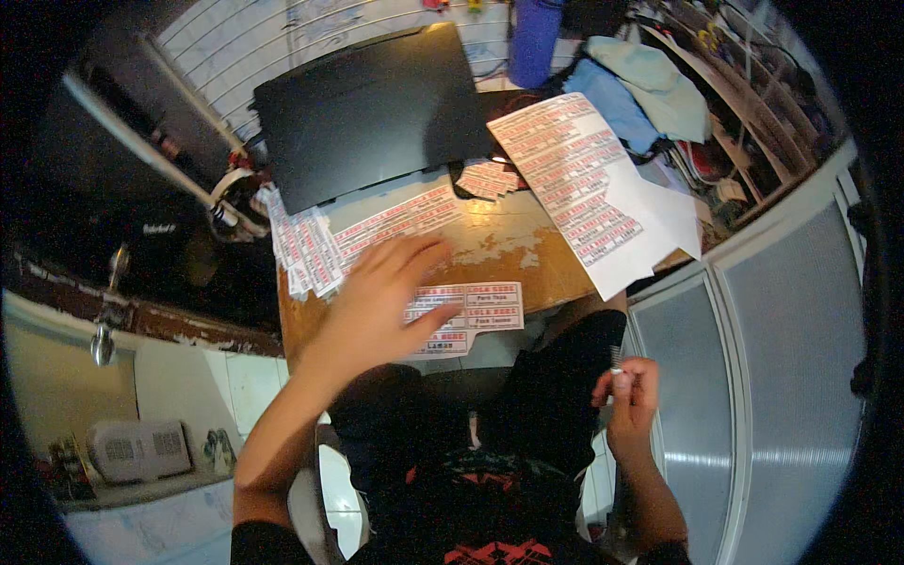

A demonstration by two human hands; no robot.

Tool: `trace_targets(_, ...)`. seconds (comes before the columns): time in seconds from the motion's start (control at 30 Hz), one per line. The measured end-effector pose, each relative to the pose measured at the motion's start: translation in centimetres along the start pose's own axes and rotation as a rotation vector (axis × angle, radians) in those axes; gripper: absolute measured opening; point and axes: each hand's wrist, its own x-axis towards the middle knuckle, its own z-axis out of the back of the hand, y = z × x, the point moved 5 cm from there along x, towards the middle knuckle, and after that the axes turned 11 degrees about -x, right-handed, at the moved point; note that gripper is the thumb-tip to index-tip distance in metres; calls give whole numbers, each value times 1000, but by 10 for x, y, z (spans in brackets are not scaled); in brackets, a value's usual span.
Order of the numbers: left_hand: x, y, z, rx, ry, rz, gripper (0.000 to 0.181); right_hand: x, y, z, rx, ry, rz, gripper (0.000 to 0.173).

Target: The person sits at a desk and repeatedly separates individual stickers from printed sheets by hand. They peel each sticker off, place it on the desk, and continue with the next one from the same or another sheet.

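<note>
My left hand point(388, 296) hovers, slightly blurred, over a cut piece of printed label paper point(494, 307) at the front edge of the wooden table point(494, 247). Its thumb and fingers are apart, partly covering that piece, and nothing shows in its grip. Low on the right, beside my knee, my right hand point(628, 392) pinches a small slim tool point(616, 360) with a ridged grey end; its exact kind is unclear. Long label strips point(399, 222) lie beyond my left hand, and a stack of cut strips point(307, 251) is at the table's left side.
A closed black laptop point(374, 113) takes up the back of the table. Large printed sheets point(565, 183) hang over the right front edge. Small cut labels point(487, 179) sit between them. Cloths point(650, 92) and a blue cylinder point(534, 42) stand behind; a sliding door point(685, 353) is right.
</note>
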Motion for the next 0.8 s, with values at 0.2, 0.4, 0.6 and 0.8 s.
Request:
trace_targets(0.2,-78,8,-25,305,193,9,74,7,6,-39,-24,103,44,14)
trace_targets(0.4,-79,-2,-25,343,-89,-198,62,0,2,-52,-44,109,52,9)
trace_targets(0.6,-86,49,121,139,-538,-28,38,5,-2,-44,-57,90,28,9)
trace_targets(0.8,-105,173,161,-145,-463,171,18,14,2,-70,18,198,131,14)
